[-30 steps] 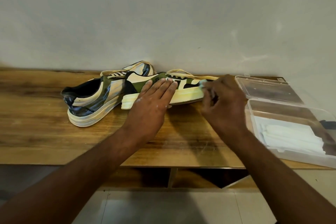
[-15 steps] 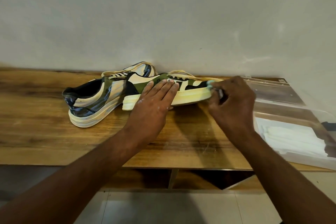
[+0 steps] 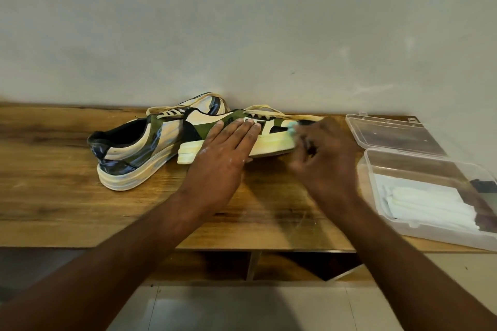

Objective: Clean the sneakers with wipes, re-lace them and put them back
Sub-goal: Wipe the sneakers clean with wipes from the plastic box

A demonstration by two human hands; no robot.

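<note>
Two sneakers (image 3: 188,140) lay on the bench (image 3: 53,196); the flat, open left hand (image 3: 223,158) steadied one while the right hand (image 3: 325,158), its grip closed on a wipe (image 3: 291,126), had slid back along the toe, so cleaning continued

The right hand (image 3: 326,154) now sits further left along the green sneaker (image 3: 234,131) — back over the toe end. Its wipe (image 3: 291,126) shows as a pale patch against the upper — blurred.
</note>
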